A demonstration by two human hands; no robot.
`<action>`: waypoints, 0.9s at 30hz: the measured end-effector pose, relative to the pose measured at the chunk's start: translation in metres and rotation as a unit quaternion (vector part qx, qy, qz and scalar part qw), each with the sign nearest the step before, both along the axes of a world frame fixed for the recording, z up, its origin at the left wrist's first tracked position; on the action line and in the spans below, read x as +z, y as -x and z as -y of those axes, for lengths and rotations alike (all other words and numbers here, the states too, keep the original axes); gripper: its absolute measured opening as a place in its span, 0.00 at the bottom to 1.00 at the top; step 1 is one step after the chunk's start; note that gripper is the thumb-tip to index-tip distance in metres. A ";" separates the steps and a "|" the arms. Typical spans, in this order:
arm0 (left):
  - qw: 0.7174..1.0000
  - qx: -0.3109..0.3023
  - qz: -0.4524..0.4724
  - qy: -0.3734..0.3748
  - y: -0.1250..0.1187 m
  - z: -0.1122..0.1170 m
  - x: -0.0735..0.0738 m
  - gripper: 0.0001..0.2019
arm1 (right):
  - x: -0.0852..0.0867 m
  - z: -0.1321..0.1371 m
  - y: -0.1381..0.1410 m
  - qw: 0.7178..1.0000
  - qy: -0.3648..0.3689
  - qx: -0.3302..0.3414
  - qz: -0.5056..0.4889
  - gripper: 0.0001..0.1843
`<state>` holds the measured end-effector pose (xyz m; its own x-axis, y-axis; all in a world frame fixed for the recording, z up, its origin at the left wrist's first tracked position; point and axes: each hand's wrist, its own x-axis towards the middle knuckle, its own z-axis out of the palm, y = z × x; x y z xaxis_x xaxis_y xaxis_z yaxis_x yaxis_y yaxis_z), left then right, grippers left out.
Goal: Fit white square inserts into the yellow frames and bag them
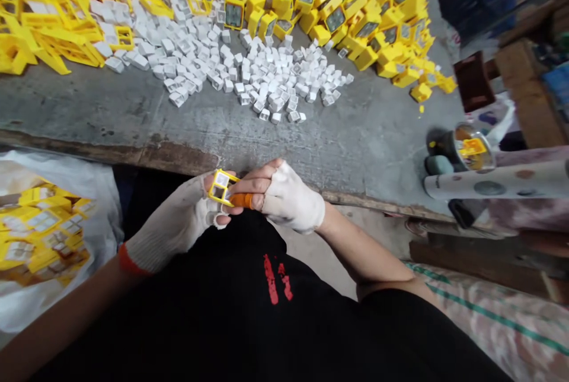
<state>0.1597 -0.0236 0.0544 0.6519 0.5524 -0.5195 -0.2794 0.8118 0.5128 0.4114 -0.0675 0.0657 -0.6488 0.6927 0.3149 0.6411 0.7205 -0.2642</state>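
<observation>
My left hand (178, 225), in a white fingerless glove, pinches a small yellow plastic frame (221, 186) just below the table edge. One of the frame's cells holds a white cube. My right hand (284, 195), also gloved, is closed around an orange-handled tool (242, 200) whose end meets the frame. Both hands hover over my lap in black clothing. On the grey table (364, 133) lies a heap of small white cubes (249, 67). Behind it are piles of empty yellow frames (48, 26) at the left and yellow blocks with dark inserts (355, 14) at the right.
A white bag (102, 192) at my left holds filled yellow frames (40, 234). At the table's right end stand a glass jar (473, 150), a patterned roll (498, 180) and a dark brown box (473, 79). Wooden crates stand at the far right.
</observation>
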 end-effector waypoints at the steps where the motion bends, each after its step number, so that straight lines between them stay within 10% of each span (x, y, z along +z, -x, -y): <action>1: 1.000 0.019 -0.010 -0.009 -0.001 -0.001 0.003 0.10 | -0.002 -0.005 -0.009 0.999 0.000 -0.038 -0.014 0.21; 7: 0.992 0.090 -0.074 -0.051 -0.007 -0.006 0.014 0.12 | -0.016 -0.071 -0.059 0.889 0.049 -0.455 0.022 0.15; 17: 0.987 0.077 -0.107 -0.090 -0.008 0.000 0.014 0.23 | 0.003 -0.073 -0.021 0.893 0.183 -0.386 0.140 0.09; 27: 0.986 0.075 -0.106 -0.104 -0.005 0.004 0.012 0.20 | -0.021 -0.029 -0.058 0.891 0.103 -0.436 -0.076 0.21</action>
